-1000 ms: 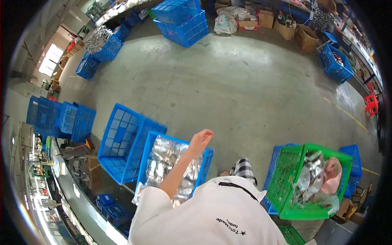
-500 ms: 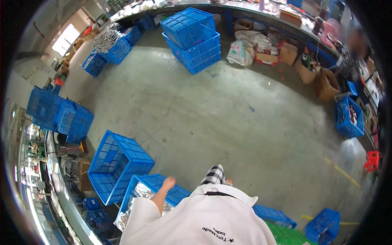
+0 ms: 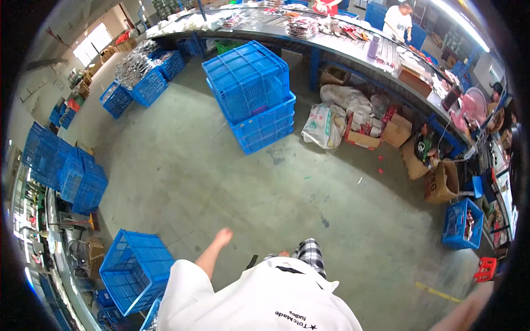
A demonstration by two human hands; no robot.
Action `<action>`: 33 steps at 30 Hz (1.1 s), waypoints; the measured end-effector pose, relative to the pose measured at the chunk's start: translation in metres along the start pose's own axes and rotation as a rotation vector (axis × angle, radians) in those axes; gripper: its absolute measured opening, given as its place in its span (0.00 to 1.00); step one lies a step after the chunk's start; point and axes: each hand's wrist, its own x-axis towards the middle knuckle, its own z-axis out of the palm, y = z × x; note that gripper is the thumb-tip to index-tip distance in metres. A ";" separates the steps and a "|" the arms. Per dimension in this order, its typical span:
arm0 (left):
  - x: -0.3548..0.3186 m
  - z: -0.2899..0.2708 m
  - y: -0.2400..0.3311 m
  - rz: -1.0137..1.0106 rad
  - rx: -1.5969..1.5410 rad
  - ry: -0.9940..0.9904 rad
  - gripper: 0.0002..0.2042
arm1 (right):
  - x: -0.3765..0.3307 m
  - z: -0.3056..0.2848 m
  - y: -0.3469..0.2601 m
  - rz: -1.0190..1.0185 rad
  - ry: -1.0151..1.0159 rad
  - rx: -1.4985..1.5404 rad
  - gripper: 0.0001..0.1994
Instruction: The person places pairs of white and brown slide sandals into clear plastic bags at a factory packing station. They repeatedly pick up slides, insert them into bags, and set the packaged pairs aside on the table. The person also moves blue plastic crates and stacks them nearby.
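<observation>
My left hand [image 3: 223, 237] hangs over the floor in front of me, its fingers curled closed with nothing visible in them. It touches no object. Nearest to it is a large blue plastic crate [image 3: 134, 270] on its side, a little to the left. My right forearm [image 3: 468, 310] reaches in at the lower right; the dark rim of the picture hides the fingers. Close to that arm sits a small red stool [image 3: 486, 270]. Behind the crate, part of another blue crate [image 3: 149, 318] shows beside my white sleeve.
Stacked blue crates [image 3: 251, 94] stand ahead on the concrete floor [image 3: 265, 187]. A long workbench [image 3: 353, 47] runs behind them, with white sacks [image 3: 326, 126] and cardboard boxes [image 3: 441, 181] below. More crates [image 3: 83, 182] line the left. Another person [image 3: 398, 23] is across the bench.
I have moved forward, and the stacked crates appear nearer. My left hand is away from the crate of silvery pieces that it was over. My right forearm has come into view.
</observation>
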 end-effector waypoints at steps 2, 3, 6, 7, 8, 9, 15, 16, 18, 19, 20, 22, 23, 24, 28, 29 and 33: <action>0.070 -0.053 0.140 0.273 -0.232 0.136 0.17 | -0.009 0.021 0.068 0.031 -0.011 -0.017 0.15; 0.091 -0.086 0.225 0.408 -0.333 0.099 0.16 | -0.018 0.031 0.105 0.059 -0.029 -0.054 0.15; 0.112 -0.160 0.404 0.600 -0.564 0.068 0.15 | -0.069 0.063 0.220 0.289 -0.093 -0.181 0.15; 0.125 -0.172 0.426 0.631 -0.554 0.106 0.15 | -0.099 0.081 0.259 0.455 -0.125 -0.210 0.16; 0.136 -0.181 0.441 0.646 -0.534 0.146 0.15 | -0.143 0.102 0.300 0.719 -0.183 -0.211 0.16; 0.150 -0.189 0.451 0.661 -0.516 0.186 0.15 | -0.192 0.129 0.339 0.963 -0.240 -0.164 0.16; 0.287 -0.264 0.476 0.566 -0.310 0.579 0.26 | -0.406 0.404 0.438 1.565 -0.630 0.408 0.19; 0.317 -0.287 0.486 0.540 -0.224 0.635 0.29 | -0.444 0.456 0.460 1.456 -0.760 0.369 0.27; 0.382 -0.337 0.504 0.490 -0.043 0.748 0.35 | -0.476 0.568 0.488 1.242 -0.828 0.300 0.33; 0.415 -0.359 0.511 0.468 0.025 0.765 0.38 | -0.485 0.622 0.503 1.210 -0.868 0.241 0.35; 0.447 -0.380 0.520 0.454 0.091 0.769 0.40 | -0.494 0.666 0.515 1.185 -0.911 0.167 0.38; 0.511 -0.429 0.546 0.473 0.238 0.757 0.46 | -0.528 0.738 0.547 1.132 -0.967 0.043 0.44; 0.540 -0.443 0.553 0.475 0.285 0.705 0.47 | -0.538 0.767 0.561 1.117 -0.995 0.043 0.48; 0.565 -0.454 0.556 0.478 0.340 0.652 0.49 | -0.546 0.793 0.569 1.109 -1.021 0.046 0.53; 0.617 -0.452 0.548 0.568 0.429 0.605 0.50 | -0.575 0.848 0.585 1.410 -1.151 0.065 0.63; 0.621 -0.456 0.551 0.574 0.428 0.602 0.49 | -0.577 0.858 0.589 1.487 -1.164 0.096 0.65; 0.655 -0.482 0.566 0.545 0.450 0.625 0.49 | -0.584 0.900 0.621 1.497 -1.171 0.167 0.63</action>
